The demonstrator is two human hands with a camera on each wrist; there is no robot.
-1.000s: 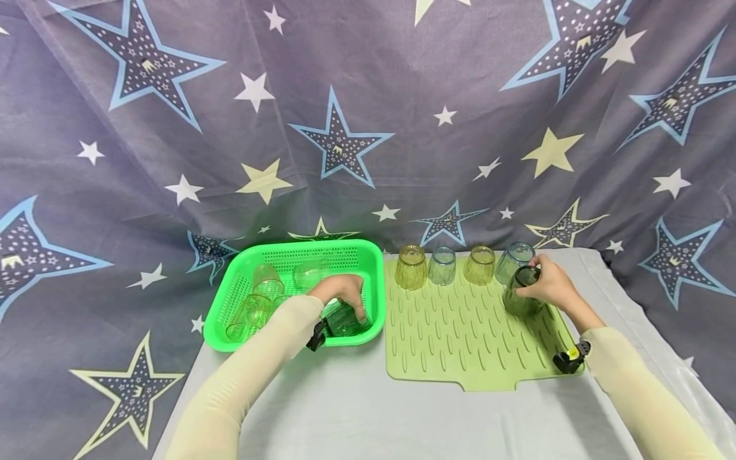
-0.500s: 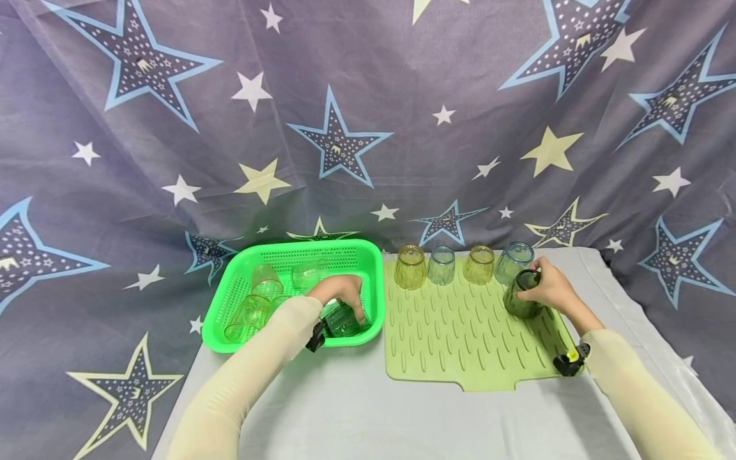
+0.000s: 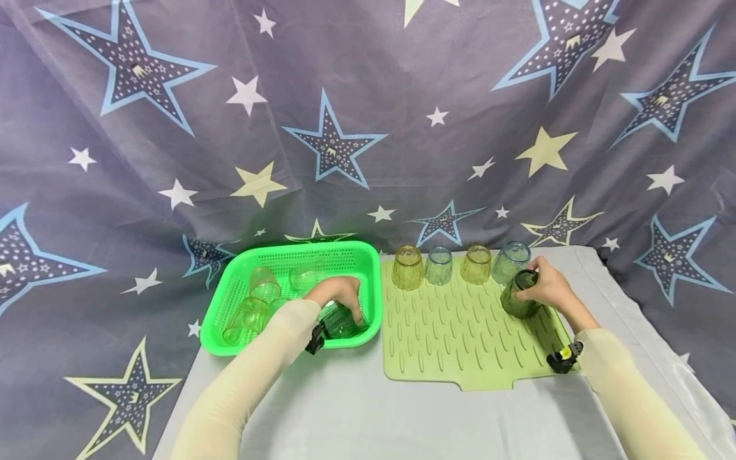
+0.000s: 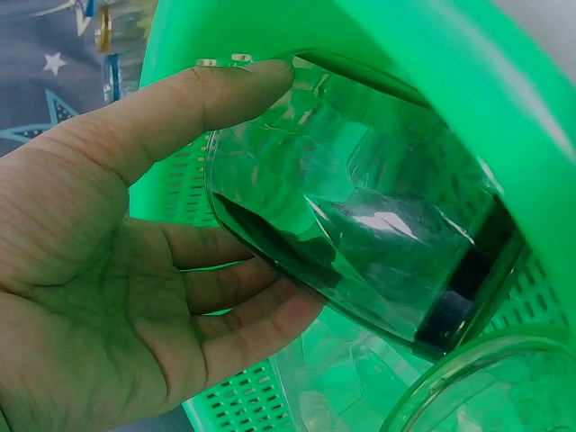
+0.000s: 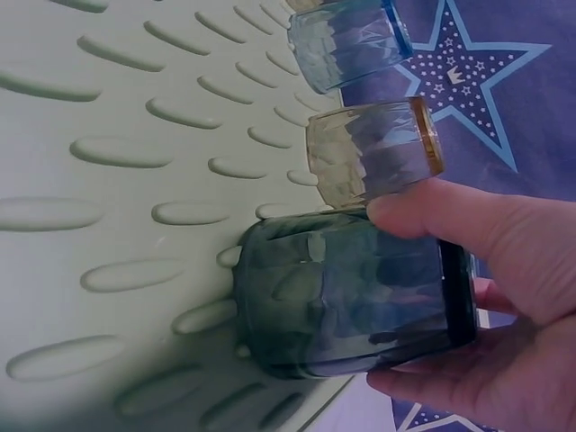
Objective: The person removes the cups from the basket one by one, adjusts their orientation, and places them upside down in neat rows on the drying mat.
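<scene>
Inside the green plastic basket (image 3: 376, 287), my left hand (image 3: 344, 294) holds a dark tinted drinking glass (image 4: 360, 216) that lies on its side. The thumb is at one side of the glass's end and the fingers curl under the other. On the light green drying mat (image 3: 448, 345), a second dark glass (image 5: 351, 297) stands upright near the right edge. My right hand (image 3: 549, 284) grips it near the rim, thumb on one side and fingers on the other. Its base is right at the mat's ridges.
Along the mat's back edge stand a yellow glass (image 3: 408, 268), a blue glass (image 3: 439, 267), an amber glass (image 3: 476, 265) and a larger blue glass (image 3: 510, 262), close beside my right hand. Several clear and tinted glasses (image 3: 250, 313) lie in the basket's left part. A star-patterned curtain (image 3: 333, 147) hangs behind.
The head view has shifted slightly. Both hands stay almost still, each keeping its hold on its dark glass.
</scene>
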